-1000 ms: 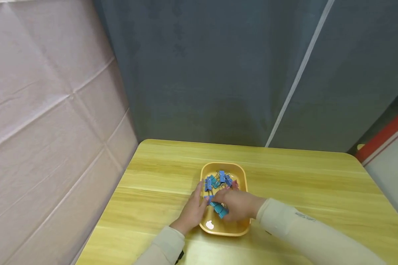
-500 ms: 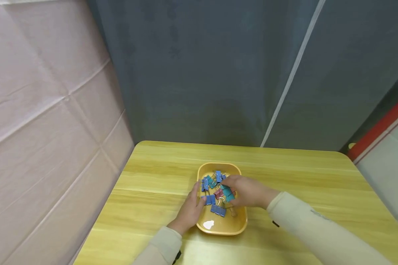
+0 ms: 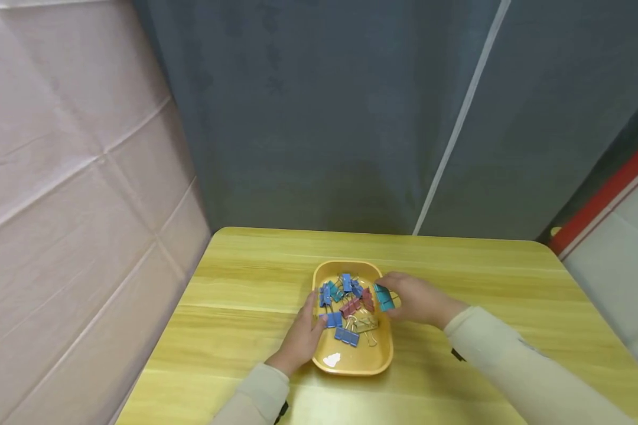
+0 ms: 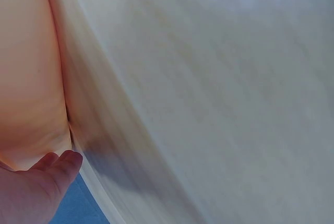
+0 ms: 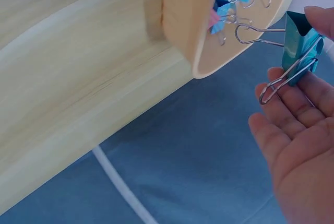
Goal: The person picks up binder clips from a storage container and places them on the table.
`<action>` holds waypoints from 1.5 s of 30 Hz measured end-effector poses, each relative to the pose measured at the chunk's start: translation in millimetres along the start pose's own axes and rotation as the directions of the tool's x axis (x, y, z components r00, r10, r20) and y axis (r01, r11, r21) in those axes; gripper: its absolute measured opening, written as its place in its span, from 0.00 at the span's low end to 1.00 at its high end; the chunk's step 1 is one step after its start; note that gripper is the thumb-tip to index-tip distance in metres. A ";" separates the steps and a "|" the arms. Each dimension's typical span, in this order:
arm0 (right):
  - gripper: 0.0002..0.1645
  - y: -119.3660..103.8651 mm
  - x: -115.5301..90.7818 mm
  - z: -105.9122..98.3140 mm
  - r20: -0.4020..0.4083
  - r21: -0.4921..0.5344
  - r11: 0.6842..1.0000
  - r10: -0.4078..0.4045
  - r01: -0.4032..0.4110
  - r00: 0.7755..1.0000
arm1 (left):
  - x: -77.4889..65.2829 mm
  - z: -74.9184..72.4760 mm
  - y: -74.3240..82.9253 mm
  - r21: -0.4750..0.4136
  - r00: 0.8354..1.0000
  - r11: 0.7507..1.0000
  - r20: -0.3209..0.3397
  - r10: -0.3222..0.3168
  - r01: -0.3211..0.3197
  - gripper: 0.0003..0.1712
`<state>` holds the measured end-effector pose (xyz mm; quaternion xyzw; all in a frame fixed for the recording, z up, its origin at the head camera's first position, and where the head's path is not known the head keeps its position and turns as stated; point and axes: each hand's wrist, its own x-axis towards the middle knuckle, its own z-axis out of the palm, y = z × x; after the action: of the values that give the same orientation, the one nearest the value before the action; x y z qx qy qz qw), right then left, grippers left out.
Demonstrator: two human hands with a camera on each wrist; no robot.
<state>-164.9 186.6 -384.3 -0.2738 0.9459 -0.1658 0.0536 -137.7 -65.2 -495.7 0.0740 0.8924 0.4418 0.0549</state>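
Observation:
My right hand (image 3: pixel 417 298) pinches a large teal binder clip (image 3: pixel 384 297) between thumb and fingers, just above the right rim of a yellow plastic tray (image 3: pixel 351 367). In the right wrist view this clip (image 5: pixel 298 46) shows both wire handles spread out. At the tray's left side is my left hand (image 3: pixel 299 339), its thumb over the rim and its fingers along the outer wall. Inside the tray lie several blue clips (image 3: pixel 347 336), red clips (image 3: pixel 351 307), a smaller teal clip (image 3: pixel 335 290) and a gold clip (image 3: pixel 365 324).
The tray stands on a light wood-grain table (image 3: pixel 266 283). Behind the table hangs a dark grey curtain (image 3: pixel 308 118) with a white strip. A pale cloth (image 3: pixel 74 206) covers the left side, and a red-edged white panel (image 3: pixel 627 236) is at the right.
My right hand has lifted the teal binder clip from the tray's lower middle and moved right to the rim, uncovering the red and gold clips. My left hand has kept its place at the tray.

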 end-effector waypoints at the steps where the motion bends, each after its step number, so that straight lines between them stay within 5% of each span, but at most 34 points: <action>1: 0.34 2.3 -1.0 0.0 -0.003 0.001 1.000 0.007 -0.007 1.000 | 0.0 -0.1 0.2 0.001 1.000 1.000 0.001 -0.004 0.004 0.36; 33: 0.29 36.3 -31.1 26.1 -0.007 -0.094 0.984 0.153 -0.153 0.988 | 3.5 -0.9 0.5 -0.024 1.000 1.000 0.002 -0.009 0.009 0.36; 39: 0.13 35.1 -32.9 31.9 0.045 -0.054 0.968 0.246 -0.244 0.968 | 5.1 -0.1 -0.7 -0.020 1.000 1.000 0.001 -0.010 0.010 0.36; 45: 0.14 36.6 -35.6 40.9 0.096 -0.023 0.943 0.331 -0.331 0.939 | 6.3 0.1 -0.5 -0.014 1.000 1.000 -0.001 -0.005 0.005 0.38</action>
<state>-145.4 223.2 -434.9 -0.1189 0.9752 -0.1376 0.1263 -143.9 -64.3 -496.4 0.0712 0.8894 0.4481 0.0559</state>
